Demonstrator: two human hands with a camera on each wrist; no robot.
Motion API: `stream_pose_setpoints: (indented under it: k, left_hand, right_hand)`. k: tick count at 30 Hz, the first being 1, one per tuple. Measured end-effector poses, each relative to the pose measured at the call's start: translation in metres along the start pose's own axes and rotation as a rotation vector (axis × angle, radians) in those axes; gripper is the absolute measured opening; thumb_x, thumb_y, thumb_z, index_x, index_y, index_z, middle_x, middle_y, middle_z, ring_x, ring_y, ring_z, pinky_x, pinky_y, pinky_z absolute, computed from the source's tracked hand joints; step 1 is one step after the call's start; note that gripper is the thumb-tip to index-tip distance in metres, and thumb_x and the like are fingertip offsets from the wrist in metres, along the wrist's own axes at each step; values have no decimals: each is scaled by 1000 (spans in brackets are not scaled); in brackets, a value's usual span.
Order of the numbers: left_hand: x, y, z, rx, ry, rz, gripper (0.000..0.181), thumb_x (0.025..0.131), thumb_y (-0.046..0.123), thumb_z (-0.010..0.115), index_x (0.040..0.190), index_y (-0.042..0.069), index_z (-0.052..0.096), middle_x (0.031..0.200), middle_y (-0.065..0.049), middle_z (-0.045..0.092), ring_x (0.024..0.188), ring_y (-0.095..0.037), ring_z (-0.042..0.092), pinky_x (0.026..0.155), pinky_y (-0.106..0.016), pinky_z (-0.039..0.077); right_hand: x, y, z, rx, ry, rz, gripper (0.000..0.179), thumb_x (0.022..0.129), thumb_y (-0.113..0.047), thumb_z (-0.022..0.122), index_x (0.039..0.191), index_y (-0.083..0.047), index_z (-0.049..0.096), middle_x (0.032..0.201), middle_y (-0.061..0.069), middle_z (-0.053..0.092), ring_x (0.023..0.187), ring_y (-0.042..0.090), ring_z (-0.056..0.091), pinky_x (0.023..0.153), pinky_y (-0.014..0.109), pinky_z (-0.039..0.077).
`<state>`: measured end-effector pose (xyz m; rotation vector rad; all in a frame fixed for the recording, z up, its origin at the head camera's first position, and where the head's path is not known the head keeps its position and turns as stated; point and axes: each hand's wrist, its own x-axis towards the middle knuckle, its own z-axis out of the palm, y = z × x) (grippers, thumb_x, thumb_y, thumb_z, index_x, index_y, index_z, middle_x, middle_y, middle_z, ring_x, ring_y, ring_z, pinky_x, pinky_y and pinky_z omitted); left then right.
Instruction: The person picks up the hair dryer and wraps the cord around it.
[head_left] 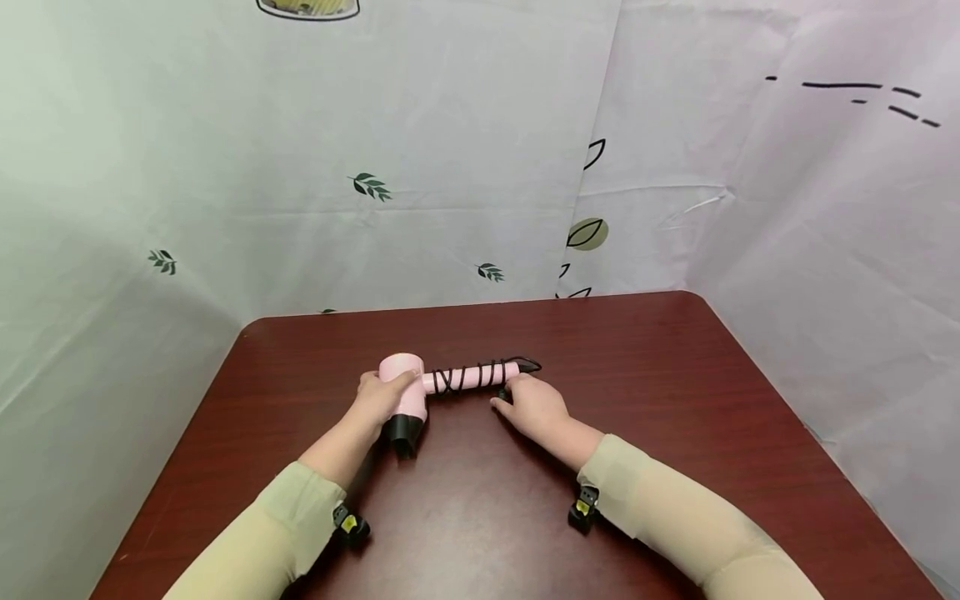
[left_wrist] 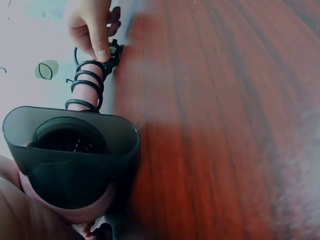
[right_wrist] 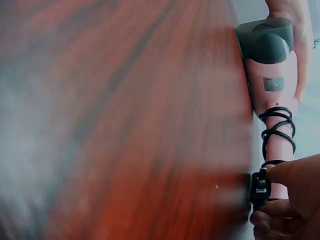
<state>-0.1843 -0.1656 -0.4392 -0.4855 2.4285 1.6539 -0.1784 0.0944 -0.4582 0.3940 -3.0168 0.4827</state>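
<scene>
A pink hair dryer [head_left: 467,378] with a black nozzle [head_left: 405,429] lies across the table, its handle pointing right. The left hand [head_left: 384,397] grips its barrel, thumb over the top. Black cord [right_wrist: 278,134] is wound round the handle in several loops. At the handle's far end, the right hand [head_left: 537,406] pinches the black plug [right_wrist: 261,189] between thumb and finger, right beside the handle. The left wrist view looks into the nozzle's wide, flat mouth [left_wrist: 70,130]. In that view the right hand [left_wrist: 90,27] reaches down to the cord-wrapped end.
The dark red-brown wooden table [head_left: 480,517] has rounded far corners. Pale cloth walls [head_left: 450,150] with leaf prints stand behind it and at both sides. A small black device [head_left: 350,525] sits at the left sleeve's cuff, another such device [head_left: 583,508] at the right.
</scene>
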Motion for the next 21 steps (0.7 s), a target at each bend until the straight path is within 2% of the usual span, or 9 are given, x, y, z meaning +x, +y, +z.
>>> stream_pose_setpoints:
  k: [5, 8, 12, 17, 21]
  left_hand:
    - [0, 1, -3, -33, 15, -9, 89, 90, 44, 65, 149, 3, 14, 149, -28, 20, 122, -40, 41, 103, -49, 37]
    - [-1, 2, -7, -82, 10, -17, 86, 92, 42, 63, 150, 5, 13, 149, -27, 23, 123, -39, 42, 104, -47, 37]
    - [-1, 3, -12, -128, -3, -7, 84, 93, 39, 63, 151, 6, 12, 148, -25, 27, 127, -38, 41, 106, -47, 36]
    - [-2, 1, -15, -129, -25, 7, 83, 93, 36, 61, 150, 4, 11, 148, -26, 27, 130, -38, 40, 108, -47, 34]
    - [-3, -2, -14, -146, -38, 6, 83, 94, 35, 60, 150, 1, 10, 147, -29, 30, 128, -38, 43, 108, -47, 35]
  right_hand:
    - [-2, -4, -3, -102, 3, -37, 34, 92, -46, 66, 79, -15, 60, 78, 1, 61, 59, 18, 57, 51, 36, 47]
    - [-2, -5, -6, -135, 13, -56, 34, 92, -47, 65, 88, -13, 65, 85, 3, 65, 67, 22, 63, 55, 39, 51]
    - [-3, -4, -8, -138, 22, -63, 35, 92, -46, 64, 92, -11, 67, 89, 4, 65, 69, 23, 64, 57, 40, 52]
    - [-4, 0, -10, -122, 27, -56, 33, 93, -46, 64, 90, -13, 65, 89, 4, 66, 69, 24, 63, 57, 41, 51]
    - [-7, 3, -13, -103, 39, -57, 34, 92, -46, 64, 95, -12, 67, 90, 5, 68, 71, 25, 64, 58, 43, 51]
